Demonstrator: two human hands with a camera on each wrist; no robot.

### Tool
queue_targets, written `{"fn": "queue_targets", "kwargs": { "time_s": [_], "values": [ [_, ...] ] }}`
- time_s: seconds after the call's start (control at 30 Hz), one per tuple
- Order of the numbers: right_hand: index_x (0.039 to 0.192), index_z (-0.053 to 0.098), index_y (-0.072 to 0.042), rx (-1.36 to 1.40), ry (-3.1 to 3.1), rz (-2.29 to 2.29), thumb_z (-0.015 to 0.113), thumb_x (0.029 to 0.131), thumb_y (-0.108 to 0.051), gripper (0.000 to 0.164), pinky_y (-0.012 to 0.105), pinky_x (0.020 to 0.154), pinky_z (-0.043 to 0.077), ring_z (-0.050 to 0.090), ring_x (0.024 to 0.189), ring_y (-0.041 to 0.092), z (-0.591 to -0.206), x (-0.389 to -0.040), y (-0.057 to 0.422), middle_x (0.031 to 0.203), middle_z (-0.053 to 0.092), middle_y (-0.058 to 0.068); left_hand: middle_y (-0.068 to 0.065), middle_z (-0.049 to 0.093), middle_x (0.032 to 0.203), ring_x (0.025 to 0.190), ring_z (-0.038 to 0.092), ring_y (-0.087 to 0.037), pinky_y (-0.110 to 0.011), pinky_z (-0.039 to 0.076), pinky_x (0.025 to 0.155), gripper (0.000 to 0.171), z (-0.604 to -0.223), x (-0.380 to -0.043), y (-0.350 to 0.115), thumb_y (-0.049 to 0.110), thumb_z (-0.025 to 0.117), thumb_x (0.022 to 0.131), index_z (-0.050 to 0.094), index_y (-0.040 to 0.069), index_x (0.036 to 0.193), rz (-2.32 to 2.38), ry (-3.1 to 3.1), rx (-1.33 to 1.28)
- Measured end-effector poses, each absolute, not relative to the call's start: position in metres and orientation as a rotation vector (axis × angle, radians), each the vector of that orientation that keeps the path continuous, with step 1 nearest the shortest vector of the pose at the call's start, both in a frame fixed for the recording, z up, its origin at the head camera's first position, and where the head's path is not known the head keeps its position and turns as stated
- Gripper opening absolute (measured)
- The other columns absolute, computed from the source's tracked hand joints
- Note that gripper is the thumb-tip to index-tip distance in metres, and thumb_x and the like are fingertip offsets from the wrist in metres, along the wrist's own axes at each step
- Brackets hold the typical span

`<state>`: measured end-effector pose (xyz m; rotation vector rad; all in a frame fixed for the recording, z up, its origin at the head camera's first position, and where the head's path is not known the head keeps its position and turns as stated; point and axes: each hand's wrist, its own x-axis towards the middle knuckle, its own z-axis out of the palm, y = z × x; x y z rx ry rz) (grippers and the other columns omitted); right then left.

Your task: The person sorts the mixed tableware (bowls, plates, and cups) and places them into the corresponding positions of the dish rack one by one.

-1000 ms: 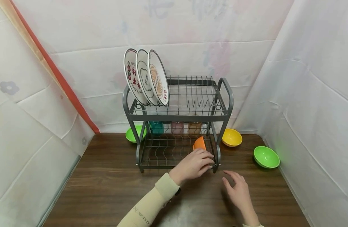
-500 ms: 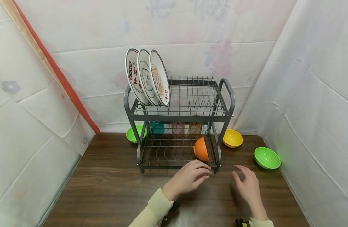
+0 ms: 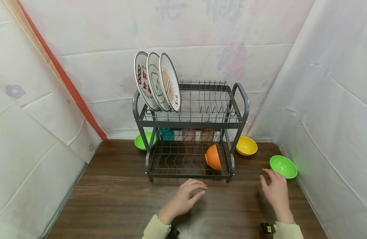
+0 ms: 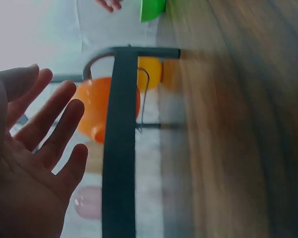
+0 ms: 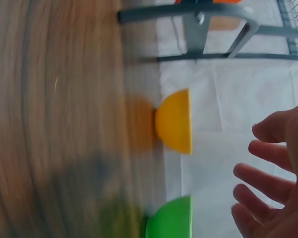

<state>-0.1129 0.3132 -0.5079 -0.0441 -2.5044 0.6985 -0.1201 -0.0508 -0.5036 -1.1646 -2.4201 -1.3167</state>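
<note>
An orange bowl stands tilted on its side at the right end of the rack's lower tier. My left hand is in front of the dish rack, fingers loosely bent and holding nothing. In the left wrist view the orange bowl shows beyond its spread fingers. Near the right green bowl, my right hand hovers above the table with nothing in its grasp. The yellow bowl sits upright behind it, beside the rack. From the right wrist, the yellow bowl and green bowl appear apart from the fingers.
Three patterned plates stand upright at the left of the rack's upper tier. Teal, pink and amber cups are at the rack's back, low down. Another green bowl lies behind the rack's left leg. White cloth surrounds the table.
My left hand has left the orange bowl and drawn back toward the front left. My right hand has moved right, toward the green bowl. The orange bowl stays on the lower tier.
</note>
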Motion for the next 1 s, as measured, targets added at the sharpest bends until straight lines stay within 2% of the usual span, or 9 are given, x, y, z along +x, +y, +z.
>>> {"fn": "queue_targets", "kwargs": {
  "time_s": [0.27,0.4,0.57,0.73,0.87,1.0],
  "values": [
    [0.119,0.062,0.008,-0.187,-2.558,0.562,0.067,0.088,-0.005,0.034,0.06,0.096,0.031,0.043,0.112,0.054,-0.517,-0.115,0.341,0.12,0.057,0.033,0.005,0.068,0.117,0.113,0.059,-0.015,-0.042,0.048,0.096,0.017,-0.515,-0.116,-0.085,0.019,0.065,0.098,0.071,0.022,0.113,-1.438,-2.493,-0.865],
    [0.122,0.059,0.009,-0.27,-2.65,0.53,0.063,0.09,-0.008,0.037,0.063,0.094,0.031,0.04,0.112,0.056,-0.521,-0.113,0.352,0.122,0.054,0.036,0.006,0.068,0.118,0.115,0.059,-0.014,-0.043,0.047,0.097,0.018,-0.52,-0.117,-0.102,0.02,0.065,0.098,0.07,0.024,0.115,-1.478,-2.534,-0.705],
    [0.12,0.06,0.01,-0.274,-2.673,0.505,0.062,0.089,-0.007,0.036,0.064,0.089,0.033,0.043,0.105,0.058,-0.528,-0.112,0.359,0.117,0.056,0.037,0.014,0.066,0.118,0.115,0.059,-0.013,-0.046,0.046,0.098,0.02,-0.523,-0.116,-0.121,0.023,0.065,0.098,0.069,0.029,0.116,-1.496,-2.557,-0.536],
    [0.113,0.063,0.01,-0.281,-2.618,0.5,0.063,0.086,-0.002,0.03,0.063,0.086,0.036,0.048,0.097,0.055,-0.533,-0.113,0.361,0.109,0.06,0.036,0.016,0.065,0.117,0.115,0.059,-0.014,-0.049,0.045,0.099,0.021,-0.525,-0.115,-0.136,0.017,0.067,0.097,0.07,0.027,0.115,-1.496,-2.538,-0.438],
    [0.109,0.064,0.011,-0.25,-2.525,0.488,0.064,0.081,0.004,0.028,0.058,0.089,0.035,0.051,0.096,0.053,-0.536,-0.118,0.365,0.105,0.061,0.035,0.014,0.067,0.114,0.114,0.06,-0.015,-0.049,0.044,0.1,0.021,-0.527,-0.111,-0.145,0.011,0.069,0.095,0.072,0.023,0.112,-1.477,-2.516,-0.384],
    [0.107,0.064,0.013,-0.224,-2.511,0.456,0.064,0.079,0.005,0.029,0.057,0.091,0.034,0.053,0.096,0.053,-0.539,-0.124,0.371,0.104,0.061,0.036,0.013,0.068,0.112,0.112,0.061,-0.015,-0.046,0.047,0.096,0.02,-0.528,-0.109,-0.151,0.01,0.07,0.094,0.073,0.021,0.111,-1.455,-2.504,-0.351]
  ]
}}
